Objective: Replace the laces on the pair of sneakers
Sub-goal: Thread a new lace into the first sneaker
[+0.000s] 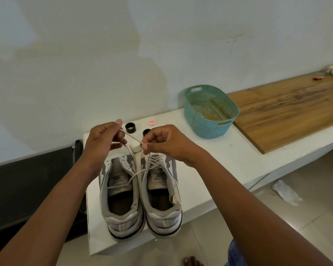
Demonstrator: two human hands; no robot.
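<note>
Two white-and-grey sneakers stand side by side on a white table (229,162), heels toward me. The left sneaker (119,192) has open eyelets and no lacing across its tongue. The right sneaker (161,189) is laced. A white lace (132,138) stretches taut between my hands above the toes. My left hand (102,139) pinches one end of the lace. My right hand (161,141) pinches it near the other end. A loose strand (135,174) trails from the right sneaker across the left sneaker's tongue.
A teal perforated basket (210,112) stands behind the sneakers to the right. Two black rings (130,127) and a red-and-white cap (152,122) lie near the wall. A wooden board (288,110) covers the table's right part. Crumpled paper (285,192) lies on the floor.
</note>
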